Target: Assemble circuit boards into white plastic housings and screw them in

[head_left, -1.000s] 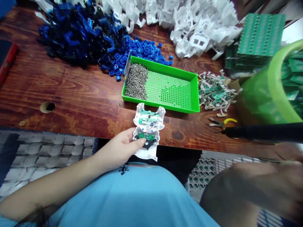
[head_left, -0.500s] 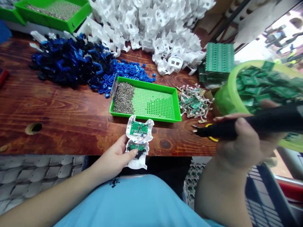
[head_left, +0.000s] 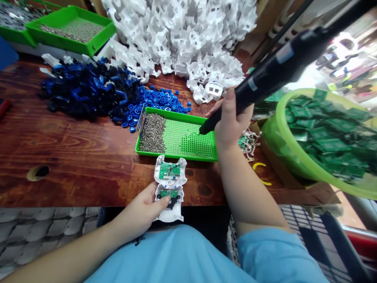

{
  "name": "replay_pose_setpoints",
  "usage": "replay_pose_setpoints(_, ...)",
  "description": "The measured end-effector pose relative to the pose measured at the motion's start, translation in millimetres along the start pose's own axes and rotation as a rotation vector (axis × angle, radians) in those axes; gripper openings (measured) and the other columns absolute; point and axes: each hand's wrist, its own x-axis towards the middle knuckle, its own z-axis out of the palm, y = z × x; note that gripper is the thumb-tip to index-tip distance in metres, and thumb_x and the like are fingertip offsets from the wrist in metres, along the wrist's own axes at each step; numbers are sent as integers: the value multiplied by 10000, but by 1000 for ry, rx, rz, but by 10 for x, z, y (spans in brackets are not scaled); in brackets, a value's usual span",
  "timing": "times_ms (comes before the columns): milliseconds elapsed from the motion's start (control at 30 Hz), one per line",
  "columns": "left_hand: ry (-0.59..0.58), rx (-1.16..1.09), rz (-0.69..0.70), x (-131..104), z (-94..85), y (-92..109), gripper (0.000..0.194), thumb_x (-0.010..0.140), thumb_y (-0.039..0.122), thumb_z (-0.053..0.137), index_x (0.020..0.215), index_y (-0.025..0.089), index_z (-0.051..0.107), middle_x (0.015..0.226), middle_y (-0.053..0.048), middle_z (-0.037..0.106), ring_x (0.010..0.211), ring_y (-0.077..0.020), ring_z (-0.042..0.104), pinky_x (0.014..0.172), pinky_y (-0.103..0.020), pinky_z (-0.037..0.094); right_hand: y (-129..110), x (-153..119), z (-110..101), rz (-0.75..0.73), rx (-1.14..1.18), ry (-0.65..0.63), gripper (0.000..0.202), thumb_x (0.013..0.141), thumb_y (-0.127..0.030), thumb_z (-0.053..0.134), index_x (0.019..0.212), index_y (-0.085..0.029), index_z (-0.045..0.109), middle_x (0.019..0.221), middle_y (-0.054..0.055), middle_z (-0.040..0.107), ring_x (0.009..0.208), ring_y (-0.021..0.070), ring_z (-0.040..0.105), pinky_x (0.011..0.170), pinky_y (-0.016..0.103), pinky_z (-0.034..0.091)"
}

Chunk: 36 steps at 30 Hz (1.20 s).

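Note:
At the table's front edge my left hand [head_left: 151, 204] grips the lower half of an opened white plastic shell [head_left: 168, 214], its thumb over the black part inside. Both halves hold green circuit boards, and thin wires run between them. My right hand [head_left: 231, 118] is wrapped round a black electric screwdriver [head_left: 256, 84]. Its tip points down over the right part of the green perforated tray [head_left: 176, 158]. Small metal screws [head_left: 152, 133] lie heaped in the tray's left end, and some sit in its holes.
Behind the tray lie blue rings [head_left: 161, 99], dark blue parts [head_left: 88, 88] and a tall heap of white shells [head_left: 179, 35]. A yellow-green tub [head_left: 269, 129] of green boards and yellow-handled pliers [head_left: 255, 167] are at right. Another green tray [head_left: 88, 47] stands back left.
My right hand has swung left with the screwdriver, from beside the tub to over the tray. My left hand still holds the shell. The view has shifted slightly.

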Motion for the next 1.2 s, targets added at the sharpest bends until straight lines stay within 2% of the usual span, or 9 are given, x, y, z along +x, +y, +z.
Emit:
replay_pose_setpoints(67, 1, -7, -9, 10, -12, 1, 381, 790, 326, 659, 1111, 161, 535, 936, -30, 673, 957, -195, 615, 862, -289, 467, 67, 52, 96, 15, -12, -27, 292, 904, -519, 317, 1032, -261, 366, 700, 20, 506, 828, 225, 662, 656, 358, 546)
replay_pose_setpoints(167, 14, -10, -17, 18, -21, -9, 407, 786, 314, 661, 1138, 163, 520, 954, -27, 667, 908, -173, 615, 848, -274, 472, 146, 85, 180, -6, 136, 3, 331, 872, -573, 394, 997, -267, 388, 659, 1, 491, 821, 235, 672, 620, 356, 564)
replay_pose_setpoints(267, 25, 15, -19, 13, -36, -33, 416, 787, 307, 655, 1152, 169, 513, 1022, -42, 669, 979, -190, 607, 863, -269, 468, 205, 96, 226, -59, 348, 49, 331, 821, -566, 526, 941, -274, 428, 611, -30, 474, 805, 228, 683, 590, 336, 579)
replay_pose_setpoints(367, 40, 72, -15, 11, -57, -57, 393, 798, 310, 644, 1137, 168, 506, 1078, -60, 670, 1044, -206, 599, 883, -266, 466, 226, 98, 257, -75, 441, 63, 307, 792, -526, 602, 899, -269, 470, 589, -44, 481, 780, 218, 690, 567, 322, 587)
replay_pose_setpoints(467, 36, 67, -28, 22, -64, -68, 404, 791, 320, 654, 1133, 174, 498, 1130, -68, 668, 1049, -208, 610, 888, -265, 475, 219, 94, 285, -91, 475, 83, 307, 777, -520, 626, 885, -268, 489, 567, -53, 477, 739, 210, 693, 542, 313, 586)
replay_pose_setpoints(633, 32, 40, -25, 25, -52, -63, 457, 776, 329, 673, 1164, 181, 483, 1190, -69, 653, 1080, -211, 605, 903, -261, 478, 237, 102, 335, -131, 516, 130, 298, 761, -518, 646, 871, -280, 505, 546, -80, 476, 562, 150, 660, 466, 258, 549)
replay_pose_setpoints(933, 4, -11, -34, 38, -66, -93, 501, 779, 352, 659, 1192, 165, 446, 1127, -80, 680, 977, -203, 653, 844, -283, 510, 318, 90, 360, -166, 487, 127, 255, 788, -475, 630, 863, -268, 501, 543, -87, 474, 512, 133, 626, 468, 263, 522)
replay_pose_setpoints(1067, -17, 5, -2, 29, -76, -86, 476, 792, 337, 641, 1193, 160, 456, 1168, -94, 661, 1018, -215, 634, 885, -300, 485, 199, 120, 309, -184, 512, 184, 205, 787, -406, 632, 862, -261, 509, 563, -92, 481, 418, 82, 540, 389, 209, 456)
replay_pose_setpoints(1200, -36, 42, 57, 17, -80, -76, 453, 828, 316, 593, 1225, 166, 433, 1295, -100, 579, 1157, -228, 549, 996, -325, 404, -202, 68, 113, -167, 535, 306, 64, 804, -283, 554, 776, -228, 534, 485, -89, 435, 361, 63, 444, 326, 186, 377)
